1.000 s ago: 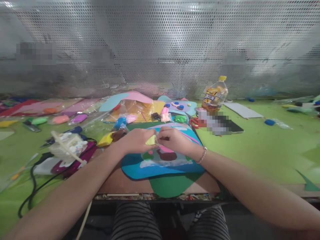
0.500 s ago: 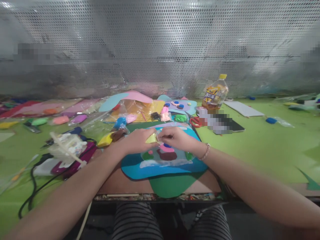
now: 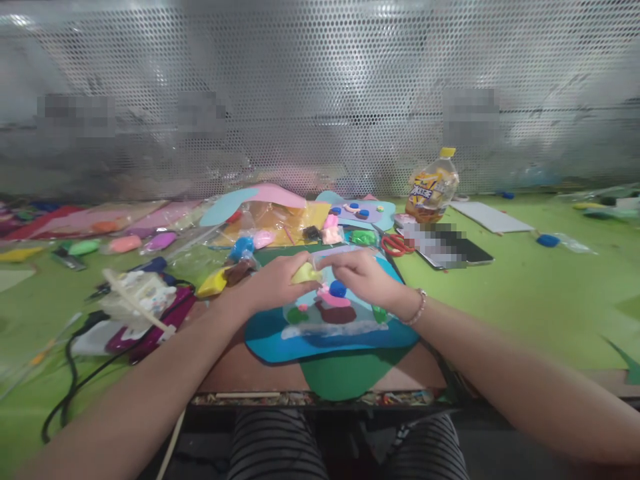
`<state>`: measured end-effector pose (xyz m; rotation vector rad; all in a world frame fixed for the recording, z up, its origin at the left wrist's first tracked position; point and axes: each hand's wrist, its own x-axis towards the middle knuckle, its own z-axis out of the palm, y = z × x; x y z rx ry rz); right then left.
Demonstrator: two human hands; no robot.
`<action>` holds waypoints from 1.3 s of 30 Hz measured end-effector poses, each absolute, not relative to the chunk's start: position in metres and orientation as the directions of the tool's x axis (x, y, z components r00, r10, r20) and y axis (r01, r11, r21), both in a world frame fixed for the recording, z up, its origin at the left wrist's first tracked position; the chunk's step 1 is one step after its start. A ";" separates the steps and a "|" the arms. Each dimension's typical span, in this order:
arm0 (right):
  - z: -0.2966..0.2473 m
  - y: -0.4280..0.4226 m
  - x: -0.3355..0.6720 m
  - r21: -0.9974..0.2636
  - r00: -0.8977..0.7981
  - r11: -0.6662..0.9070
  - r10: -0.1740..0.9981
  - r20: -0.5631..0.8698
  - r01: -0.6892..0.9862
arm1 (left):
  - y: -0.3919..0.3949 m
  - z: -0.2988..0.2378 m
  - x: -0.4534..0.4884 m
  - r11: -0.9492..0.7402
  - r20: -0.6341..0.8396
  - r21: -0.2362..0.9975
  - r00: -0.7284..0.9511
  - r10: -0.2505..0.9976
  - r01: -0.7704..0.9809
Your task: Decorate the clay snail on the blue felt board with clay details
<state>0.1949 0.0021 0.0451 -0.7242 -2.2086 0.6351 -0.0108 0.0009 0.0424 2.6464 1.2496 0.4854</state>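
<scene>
- Holding one pale yellow clay lump (image 3: pixel 305 273), your left hand (image 3: pixel 273 281) has thumb and fingers closed around it, above the far left part of the blue picture card (image 3: pixel 280 348).
- Your right hand (image 3: pixel 365 275) is just beside it, index finger stretched to the lump's right side; you can't tell from here whether that finger touches or grips anything.
- Beneath your hands, the card carries one blue ball (image 3: pixel 338 289), one brown shape (image 3: pixel 336 313), two green patches (image 3: pixel 299 316) and one white strip (image 3: pixel 335 329).
- Ahead of you sits a second, paler picture card (image 3: pixel 385 219), with three blue pieces on it.
- Off your left hand are one yellow pack (image 3: pixel 213 283) and one brown pack (image 3: pixel 239 270); farther left, you have one mint, one salmon and one purple pack (image 3: pixel 163 241).
- To your right are one pair of red-handled scissors (image 3: pixel 397 245), one yellow-capped bottle (image 3: pixel 433 193) and one white board (image 3: pixel 493 217).
- Watch the near edge: a dark green sheet (image 3: pixel 335 377) juts from under the card to the table's front.
- You have broad green tabletop (image 3: pixel 525 300) beyond your right forearm; on the left, a magenta case (image 3: pixel 183 308) and black cable (image 3: pixel 70 373) crowd your forearm.
</scene>
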 end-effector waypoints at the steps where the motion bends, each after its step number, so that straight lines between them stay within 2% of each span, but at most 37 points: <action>1: 0.047 0.003 0.196 -0.658 -0.512 0.692 0.696 0.503 0.295 | 0.001 0.043 -0.011 -0.630 0.215 0.303 0.592 0.776 0.715; 3: 0.051 0.004 0.199 -0.676 -0.469 0.678 0.716 0.517 0.289 | 0.001 0.044 -0.010 -0.628 0.204 0.295 0.595 0.777 0.720; 5: 0.052 0.004 0.199 -0.629 -0.523 0.711 0.683 0.510 0.314 | 0.002 0.044 -0.011 -0.622 0.204 0.272 0.587 0.783 0.735; 8: 0.051 0.003 0.197 -0.552 -0.533 0.743 0.662 0.526 0.378 | 0.003 0.044 -0.012 -0.588 0.265 0.241 0.531 0.805 0.772; 12: 0.048 0.003 0.195 -0.511 -0.512 0.749 0.662 0.547 0.423 | 0.003 0.044 -0.012 -0.570 0.348 0.216 0.482 0.804 0.793; 15: 0.048 0.004 0.196 -0.456 -0.599 0.795 0.604 0.527 0.401 | -0.001 0.044 -0.010 -0.616 0.288 0.171 0.559 0.778 0.769; 19: 0.051 0.003 0.199 -0.322 -0.627 0.809 0.585 0.514 0.491 | -0.004 0.043 -0.008 -0.663 0.264 0.086 0.625 0.735 0.743; 25: 0.053 0.002 0.198 -0.326 -0.662 0.754 0.656 0.362 0.570 | 0.000 0.039 -0.010 -0.701 0.218 -0.037 0.690 0.690 0.712; 29: 0.049 0.003 0.198 -0.314 -0.673 0.748 0.664 0.325 0.586 | 0.001 0.039 -0.009 -0.699 0.215 -0.001 0.682 0.699 0.716; 33: 0.053 0.002 0.200 -0.283 -0.695 0.789 0.614 0.374 0.545 | -0.002 0.043 -0.007 -0.679 0.225 0.096 0.649 0.727 0.728; 36: 0.056 0.003 0.202 -0.334 -0.647 0.783 0.622 0.441 0.526 | -0.004 0.046 -0.008 -0.647 0.248 0.179 0.602 0.759 0.742; 39: 0.056 0.004 0.201 -0.408 -0.566 0.759 0.651 0.506 0.508 | -0.004 0.047 -0.009 -0.619 0.271 0.166 0.568 0.777 0.767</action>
